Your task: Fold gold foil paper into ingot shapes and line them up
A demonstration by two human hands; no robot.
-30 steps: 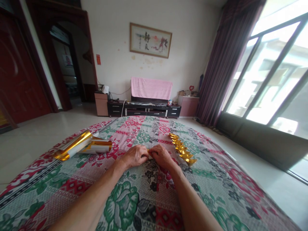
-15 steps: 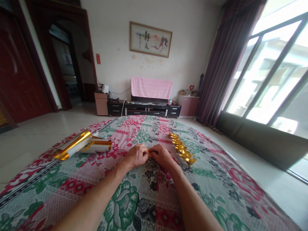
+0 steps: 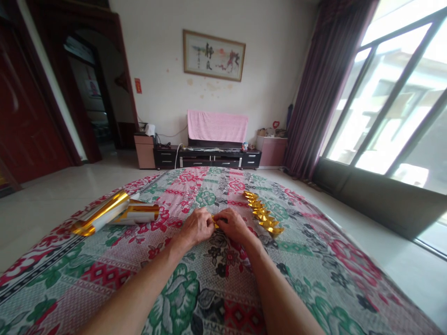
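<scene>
Both hands: left hand [image 3: 197, 226] and right hand [image 3: 233, 224] are pinching a gold paper [image 3: 215, 222], fingers curling shut, pressing it onto the cloth [image 3: 209, 284] to steady it.
Folded pieces [image 3: 263, 215]: are lying in a row nearby, right.

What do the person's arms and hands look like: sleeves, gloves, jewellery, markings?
Both forearms are bare to the picture's lower edge, no sleeve showing. The left hand and right hand wear no gloves. No watch or bracelet at either wrist. Rings: too small to tell.

Gold paper [image 3: 214, 223] mostly hidden, perhaps folded.
</scene>
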